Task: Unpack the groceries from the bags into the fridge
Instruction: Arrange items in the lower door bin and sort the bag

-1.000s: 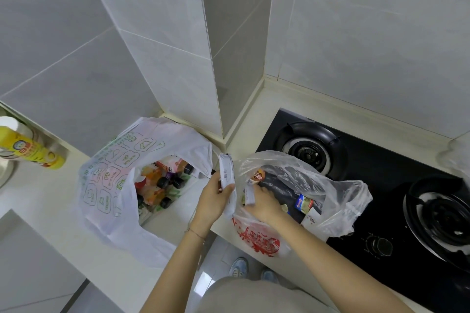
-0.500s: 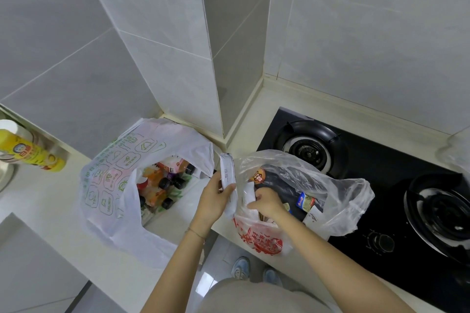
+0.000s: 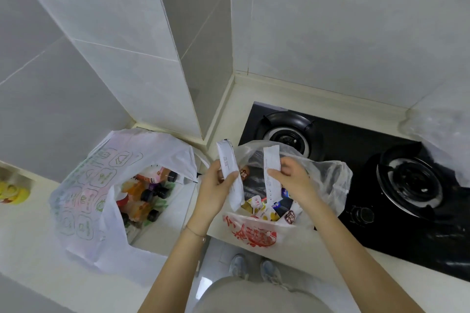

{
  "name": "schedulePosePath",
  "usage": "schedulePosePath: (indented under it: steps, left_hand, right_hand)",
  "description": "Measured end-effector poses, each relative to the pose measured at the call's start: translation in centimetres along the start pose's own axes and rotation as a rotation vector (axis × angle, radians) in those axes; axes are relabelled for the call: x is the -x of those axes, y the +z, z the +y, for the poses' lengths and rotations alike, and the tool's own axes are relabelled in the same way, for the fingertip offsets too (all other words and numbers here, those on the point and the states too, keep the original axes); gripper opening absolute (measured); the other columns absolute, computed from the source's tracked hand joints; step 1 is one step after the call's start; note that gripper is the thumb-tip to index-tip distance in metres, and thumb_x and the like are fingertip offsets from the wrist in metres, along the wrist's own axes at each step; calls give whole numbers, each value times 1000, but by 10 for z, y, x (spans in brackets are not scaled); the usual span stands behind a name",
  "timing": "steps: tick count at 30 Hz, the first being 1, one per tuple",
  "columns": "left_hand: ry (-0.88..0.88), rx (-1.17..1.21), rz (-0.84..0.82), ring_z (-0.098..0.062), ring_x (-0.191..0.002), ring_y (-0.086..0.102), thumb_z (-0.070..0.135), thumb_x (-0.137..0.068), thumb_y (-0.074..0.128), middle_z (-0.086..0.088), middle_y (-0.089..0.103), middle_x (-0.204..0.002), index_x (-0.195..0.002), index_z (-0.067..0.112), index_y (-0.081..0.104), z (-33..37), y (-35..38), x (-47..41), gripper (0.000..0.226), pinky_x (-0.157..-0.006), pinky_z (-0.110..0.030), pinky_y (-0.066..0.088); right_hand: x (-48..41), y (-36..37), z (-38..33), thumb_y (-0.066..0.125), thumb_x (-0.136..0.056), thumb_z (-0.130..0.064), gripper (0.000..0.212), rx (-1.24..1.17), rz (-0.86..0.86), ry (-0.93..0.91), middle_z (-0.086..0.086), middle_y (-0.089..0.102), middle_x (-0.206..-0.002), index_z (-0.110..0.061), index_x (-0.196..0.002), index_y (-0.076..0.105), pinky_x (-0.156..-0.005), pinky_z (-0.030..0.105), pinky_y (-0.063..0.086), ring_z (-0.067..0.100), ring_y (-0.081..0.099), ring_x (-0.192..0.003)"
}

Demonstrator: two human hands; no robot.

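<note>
My left hand [image 3: 215, 189] grips a white packet [image 3: 227, 160]; my right hand [image 3: 292, 179] pinches a paper slip [image 3: 271, 160], print unreadable.

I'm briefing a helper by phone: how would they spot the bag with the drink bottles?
Find the black gas stove; a clear bag with red print sits at its left edge. Farther left on the pale counter is the white bag with green printed icons, black-capped bottles inside.
</note>
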State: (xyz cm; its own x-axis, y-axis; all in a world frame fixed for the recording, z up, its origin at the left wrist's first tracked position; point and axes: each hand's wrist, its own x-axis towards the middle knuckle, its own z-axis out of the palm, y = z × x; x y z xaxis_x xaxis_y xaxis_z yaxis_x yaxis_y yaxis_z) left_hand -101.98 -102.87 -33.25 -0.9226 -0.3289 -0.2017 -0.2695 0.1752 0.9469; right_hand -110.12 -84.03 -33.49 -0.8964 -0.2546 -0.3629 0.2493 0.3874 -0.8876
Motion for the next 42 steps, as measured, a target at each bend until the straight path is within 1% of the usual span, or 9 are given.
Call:
schedulePosePath:
  steps: [5,8,10,13,15,18,28,33,42]
  left_hand:
    - [12,82,-107,2,-92,64,5,-94,58,8,64,-107,-116,17,54,13,7,-3,26,-76,-15,53]
    - [9,81,-187,3,-94,62,4,-96,55,9,62,-109,-121,18,50,18,11,-6,29,-77,-13,52]
    - [20,87,-212,-4,-98,63,4,-97,52,7,62,-111,-127,14,48,22,13,-5,32,-78,-15,53]
    - [-5,168,-177,3,-86,67,2,-98,50,2,61,-110,-125,13,42,30,11,6,30,-71,-14,53]
    - [-28,231,-106,1,-89,68,6,-98,51,-3,63,-115,-124,19,42,30,4,18,30,-75,-18,54]
    - [-38,304,10,-16,-106,67,12,-99,52,-3,68,-121,-128,24,42,29,-11,38,33,-88,-30,56]
    - [-68,510,626,-24,-90,72,11,-96,58,-2,75,-103,-130,17,50,33,8,155,35,-72,-28,57]
    - [-95,531,869,-26,-89,72,10,-96,58,-8,75,-102,-124,12,51,33,30,231,29,-70,-30,56]
    - [-158,550,1337,-22,-81,73,8,-95,58,-4,76,-100,-124,8,49,36,67,380,30,-63,-24,54]
  right_hand:
    - [21,-9,-18,65,-90,-20,17,-135,129,-6,-16,67,-96,-19,-107,62,-82,24,53,0,65,-89]
    - [33,-8,-23,60,-94,-20,22,-218,134,-11,-10,67,-99,-16,-115,58,-76,31,58,13,70,-86]
    - [41,-7,-26,55,-97,-21,22,-232,116,-15,-1,65,-102,-13,-117,54,-61,21,57,12,70,-81]
    - [47,-5,-29,48,-100,-22,19,-218,32,-7,-2,59,-99,-17,-118,50,-51,5,45,-9,63,-65]
    - [47,-4,-32,48,-100,-22,21,-186,-55,0,-7,59,-108,-25,-121,50,-66,9,50,-10,62,-79]
    - [43,0,-43,56,-94,-15,32,-142,-216,16,-9,61,-119,-34,-120,53,-98,41,49,14,59,-112]
    - [68,13,-67,63,-90,-4,28,-18,-737,-213,-11,73,-100,-25,-108,63,-69,19,54,9,70,-90]
    - [109,38,-58,66,-88,-4,30,14,-932,-242,-1,70,-112,-22,-111,63,-85,37,57,21,69,-101]
    - [228,94,-31,67,-87,-2,31,125,-1416,-280,1,71,-111,-21,-111,65,-89,43,55,25,69,-101]
